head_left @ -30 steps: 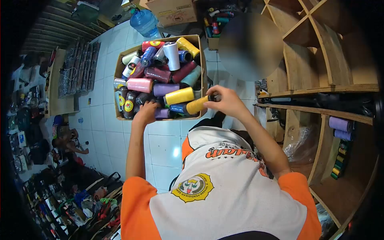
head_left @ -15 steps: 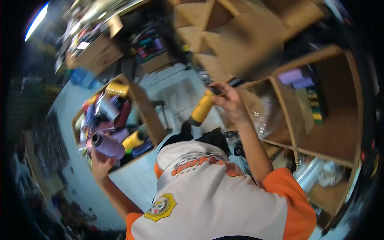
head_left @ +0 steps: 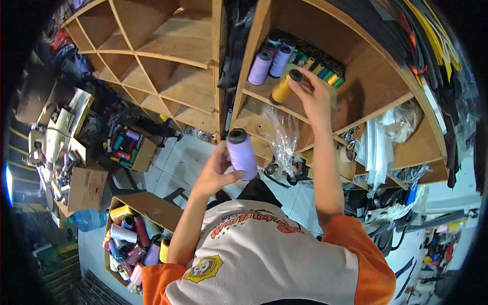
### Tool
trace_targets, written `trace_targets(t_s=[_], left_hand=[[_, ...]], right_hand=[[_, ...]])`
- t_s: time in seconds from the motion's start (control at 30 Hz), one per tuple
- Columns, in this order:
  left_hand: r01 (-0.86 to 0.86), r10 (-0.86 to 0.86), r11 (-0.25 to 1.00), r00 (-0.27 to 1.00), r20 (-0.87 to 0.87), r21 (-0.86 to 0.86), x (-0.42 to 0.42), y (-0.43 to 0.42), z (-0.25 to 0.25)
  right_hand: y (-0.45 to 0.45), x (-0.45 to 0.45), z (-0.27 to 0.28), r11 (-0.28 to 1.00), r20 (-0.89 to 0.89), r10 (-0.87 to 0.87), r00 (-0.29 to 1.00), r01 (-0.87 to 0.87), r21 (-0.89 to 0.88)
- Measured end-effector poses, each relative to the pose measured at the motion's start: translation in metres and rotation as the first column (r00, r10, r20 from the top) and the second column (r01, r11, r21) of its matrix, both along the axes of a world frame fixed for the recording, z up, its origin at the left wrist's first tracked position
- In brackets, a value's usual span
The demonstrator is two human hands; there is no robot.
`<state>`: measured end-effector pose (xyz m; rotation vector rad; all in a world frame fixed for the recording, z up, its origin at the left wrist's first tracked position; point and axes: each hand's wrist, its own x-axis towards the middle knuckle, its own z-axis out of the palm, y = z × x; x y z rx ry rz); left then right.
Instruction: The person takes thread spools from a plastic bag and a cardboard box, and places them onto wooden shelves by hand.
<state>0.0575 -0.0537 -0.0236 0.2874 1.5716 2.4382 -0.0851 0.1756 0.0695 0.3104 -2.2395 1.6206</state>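
Observation:
My left hand (head_left: 217,172) is wrapped round an upright purple thread cone (head_left: 242,155) with a dark top, in front of my chest. Up at the wooden shelf (head_left: 366,61), my right hand (head_left: 314,96) grips a yellow thread cone (head_left: 285,89) near its dark top end; the cone tilts, its lower end toward the left. Just beyond it in the compartment stand a purple cone (head_left: 260,68) and a second purple cone (head_left: 281,61), beside a row of small spools (head_left: 320,71) in green, yellow and dark colours.
A cardboard box (head_left: 152,208) of mixed thread cones sits on the floor at lower left. Behind it are a blue water bottle (head_left: 89,220), another carton (head_left: 87,189) and a smaller box of spools (head_left: 145,154). Clear plastic (head_left: 282,137) hangs below the shelf.
The view has turned right from the box to the shelf. My left hand has lifted the purple cone out of the box, and my right hand has carried the yellow cone up to the compartment.

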Motion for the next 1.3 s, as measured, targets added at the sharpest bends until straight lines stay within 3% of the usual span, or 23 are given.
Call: trace_targets(t_s=[0.1, 0.17, 0.33, 0.47, 0.57, 0.67, 0.8, 0.9, 0.93, 0.97, 1.03, 1.13, 1.17, 1.23, 1.3], left_hand=[[0.096, -0.096, 0.995, 0.995, 0.014, -0.021, -0.001, 0.017, -0.008], [0.115, -0.113, 0.992, 0.993, 0.029, -0.056, 0.0, 0.023, -0.015], [0.017, -0.013, 0.999, 0.996, 0.084, -0.047, 0.006, 0.024, -0.024], [-0.044, 0.049, 0.998, 0.992, 0.113, -0.05, 0.008, 0.016, -0.034], [-0.09, 0.1, 0.993, 0.987, 0.124, -0.078, 0.005, 0.014, -0.039], [-0.126, 0.135, 0.989, 0.983, 0.123, -0.076, -0.001, 0.016, -0.039], [-0.166, 0.174, 0.981, 0.982, 0.078, -0.101, -0.013, 0.021, -0.037], [-0.225, 0.228, 0.965, 0.973, 0.014, -0.137, -0.023, 0.025, -0.035], [-0.245, 0.246, 0.958, 0.969, -0.009, -0.148, -0.027, 0.027, -0.034], [-0.276, 0.267, 0.939, 0.961, -0.073, -0.204, -0.033, 0.029, -0.033], [-0.335, 0.284, 0.892, 0.938, -0.199, -0.304, -0.044, 0.036, -0.028], [-0.339, 0.202, 0.813, 0.927, -0.318, -0.474, -0.055, 0.048, -0.003], [-0.334, 0.158, 0.769, 0.926, -0.344, -0.546, -0.06, 0.052, 0.001], [-0.361, 0.163, 0.791, 0.903, -0.398, -0.494, -0.066, 0.064, 0.002], [-0.437, 0.199, 0.771, 0.856, -0.477, -0.463, -0.07, 0.074, 0.001]], right_hand=[[0.006, -0.049, -0.032, 0.998, 0.006, -0.054, 0.999, 0.054, 0.022], [0.0, -0.069, -0.043, 0.974, -0.092, -0.131, 0.987, 0.145, 0.173], [-0.018, -0.089, -0.049, 0.929, -0.208, -0.188, 0.96, 0.243, 0.28], [-0.02, -0.09, -0.052, 0.932, -0.19, -0.206, 0.96, 0.252, 0.261], [-0.018, -0.088, -0.061, 0.962, -0.209, -0.199, 0.957, 0.232, 0.143], [-0.015, -0.086, -0.069, 0.963, -0.173, -0.197, 0.965, 0.224, 0.152], [-0.014, -0.059, -0.066, 0.917, -0.118, -0.319, 0.94, 0.338, 0.214], [-0.012, -0.015, -0.049, 0.957, 0.253, -0.15, 0.956, 0.077, 0.279], [-0.01, -0.001, -0.054, 0.978, 0.346, 0.101, 0.933, -0.157, 0.139], [-0.007, 0.012, -0.06, 0.928, 0.398, 0.348, 0.849, -0.372, -0.018], [-0.008, 0.041, -0.058, 0.824, 0.358, 0.47, 0.807, -0.547, 0.15], [-0.015, 0.066, -0.057, 0.922, 0.385, 0.387, 0.838, -0.356, -0.151], [-0.01, 0.065, -0.059, 0.947, 0.351, 0.32, 0.88, -0.308, -0.091], [0.005, 0.058, -0.064, 0.979, 0.272, 0.19, 0.943, -0.203, 0.022], [0.02, 0.037, -0.056, 0.98, 0.273, -0.057, 0.96, 0.003, 0.197]])
